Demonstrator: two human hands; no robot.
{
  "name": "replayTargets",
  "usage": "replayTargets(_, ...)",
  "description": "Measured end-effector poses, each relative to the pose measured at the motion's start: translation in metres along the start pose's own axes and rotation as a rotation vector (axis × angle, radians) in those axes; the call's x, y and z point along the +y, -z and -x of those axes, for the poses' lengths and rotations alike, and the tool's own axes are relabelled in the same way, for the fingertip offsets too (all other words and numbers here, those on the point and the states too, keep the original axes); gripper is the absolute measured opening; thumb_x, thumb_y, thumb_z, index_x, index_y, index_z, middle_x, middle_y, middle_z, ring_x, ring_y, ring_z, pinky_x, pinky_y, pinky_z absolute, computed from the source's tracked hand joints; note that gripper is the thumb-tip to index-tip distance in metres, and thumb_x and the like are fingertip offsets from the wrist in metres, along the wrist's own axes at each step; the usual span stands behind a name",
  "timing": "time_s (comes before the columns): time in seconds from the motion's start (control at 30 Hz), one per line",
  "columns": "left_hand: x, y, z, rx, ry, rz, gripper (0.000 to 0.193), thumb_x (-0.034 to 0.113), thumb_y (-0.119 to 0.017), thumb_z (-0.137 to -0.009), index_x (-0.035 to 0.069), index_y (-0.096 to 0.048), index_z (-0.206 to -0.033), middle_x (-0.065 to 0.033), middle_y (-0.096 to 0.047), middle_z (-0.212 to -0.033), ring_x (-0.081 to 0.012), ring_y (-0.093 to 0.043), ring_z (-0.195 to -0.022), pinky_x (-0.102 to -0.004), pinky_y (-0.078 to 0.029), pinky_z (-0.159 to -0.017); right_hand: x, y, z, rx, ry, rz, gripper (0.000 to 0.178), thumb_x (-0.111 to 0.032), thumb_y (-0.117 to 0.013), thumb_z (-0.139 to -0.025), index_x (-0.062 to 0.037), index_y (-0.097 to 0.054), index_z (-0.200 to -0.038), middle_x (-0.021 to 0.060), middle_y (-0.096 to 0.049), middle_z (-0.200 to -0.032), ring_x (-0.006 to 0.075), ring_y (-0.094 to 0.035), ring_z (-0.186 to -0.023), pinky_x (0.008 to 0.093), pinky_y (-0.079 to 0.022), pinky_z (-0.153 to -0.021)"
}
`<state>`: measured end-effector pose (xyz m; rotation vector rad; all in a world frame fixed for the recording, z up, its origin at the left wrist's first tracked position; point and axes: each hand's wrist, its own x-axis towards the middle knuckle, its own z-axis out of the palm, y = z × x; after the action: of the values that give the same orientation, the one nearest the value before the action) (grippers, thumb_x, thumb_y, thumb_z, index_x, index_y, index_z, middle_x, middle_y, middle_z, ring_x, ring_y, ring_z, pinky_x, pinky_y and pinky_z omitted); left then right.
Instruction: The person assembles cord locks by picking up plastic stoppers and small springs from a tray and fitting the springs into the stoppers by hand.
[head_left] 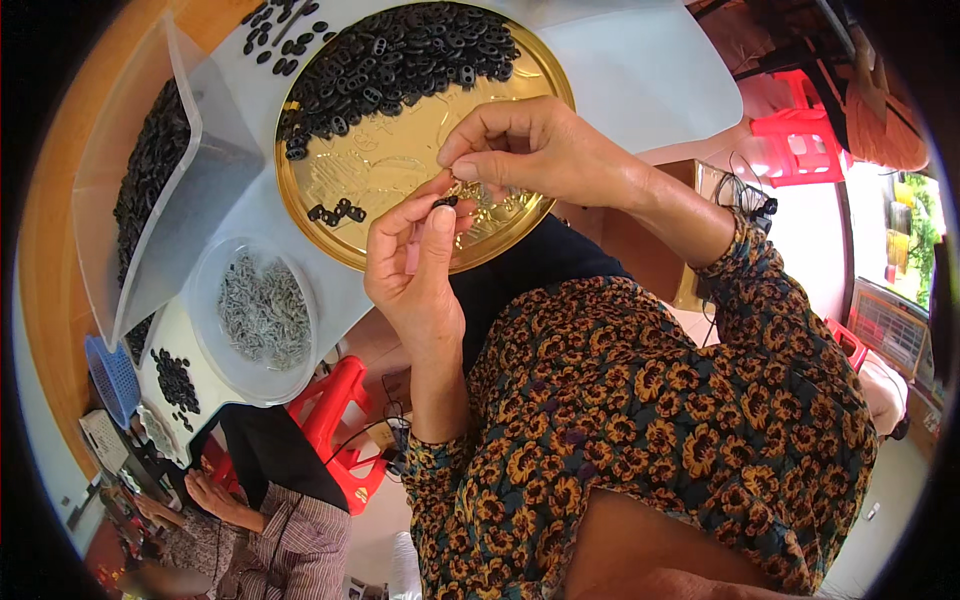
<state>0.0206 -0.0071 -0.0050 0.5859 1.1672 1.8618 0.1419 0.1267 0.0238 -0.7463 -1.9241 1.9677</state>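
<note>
My left hand is closed in a pinch on a small black plastic piece, held over the near edge of a round golden tray. Close above it, my right hand has thumb and forefinger pressed together; what lies between them is too small to make out. A heap of black oval plastic pieces with two holes covers the far part of the tray. A few separate black pieces lie at the tray's left side, near my left hand.
Left of the tray stand a clear bin of black parts and a round tub of small grey metal pieces. A blue basket is beyond. Another person's hands are at lower left. Red stools stand nearby.
</note>
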Motion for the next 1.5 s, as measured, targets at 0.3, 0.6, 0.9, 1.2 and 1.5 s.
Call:
replayTargets(0.3, 0.002, 0.002, -0.005, 0.058, 0.017, 0.105, 0.014, 0.001, -0.060, -0.091, -0.002, -0.057, -0.104, -0.0158, -0.066, -0.103, -0.0193, -0.065, -0.080, -0.0295, -0.055, -0.074, 0.014, -0.018, -0.002, 0.117, 0.101, -0.064, 0.021, -0.017, -0.062, -0.094, 0.0015, -0.063, -0.103, 0.0015, -0.065, -0.086, 0.0048, -0.052, -0.064, 0.0205, -0.045, -0.058)
replayTargets(0.6, 0.002, 0.005, -0.008, -0.003, 0.125, 0.119, 0.015, 0.004, -0.057, -0.094, -0.002, -0.054, -0.107, -0.0151, -0.066, -0.096, -0.0201, -0.066, -0.075, -0.0312, -0.058, -0.067, 0.004, -0.008, -0.005, 0.057, 0.228, 0.163, 0.016, -0.015, -0.060, -0.094, 0.0013, -0.058, -0.093, 0.0032, -0.061, -0.081, 0.0090, -0.057, -0.078, 0.0247, -0.047, -0.071)
replayTargets(0.9, 0.002, 0.008, -0.008, 0.043, 0.105, -0.005, 0.020, 0.002, -0.060, -0.091, -0.004, -0.057, -0.110, -0.0168, -0.067, -0.096, -0.0204, -0.068, -0.077, -0.0315, -0.058, -0.070, 0.001, -0.004, -0.011, 0.011, 0.344, 0.447, 0.019, -0.019, -0.060, -0.091, -0.0002, -0.060, -0.094, 0.0155, -0.063, -0.082, 0.0318, -0.064, -0.076, 0.0372, -0.049, -0.067)
replayTargets(1.2, 0.004, 0.007, -0.008, 0.046, 0.117, -0.021, 0.016, 0.002, -0.061, -0.091, -0.005, -0.056, -0.105, -0.0180, -0.068, -0.096, -0.0215, -0.068, -0.074, -0.0307, -0.058, -0.068, 0.006, -0.004, -0.015, -0.016, 0.455, 0.606, 0.017, -0.015, -0.064, -0.090, 0.0007, -0.057, -0.092, 0.0112, -0.061, -0.078, 0.0266, -0.060, -0.072, 0.0352, -0.047, -0.066)
replayTargets(1.5, 0.004, 0.008, -0.007, 0.050, 0.114, -0.020, 0.016, 0.001, -0.062, -0.090, -0.005, -0.054, -0.103, -0.0165, -0.066, -0.091, -0.0214, -0.068, -0.074, -0.0291, -0.058, -0.068, 0.001, -0.005, -0.014, -0.015, 0.411, 0.626, 0.017, -0.018, -0.060, -0.089, -0.0012, -0.060, -0.092, 0.0166, -0.063, -0.085, 0.0370, -0.062, -0.081, 0.0420, -0.049, -0.069)
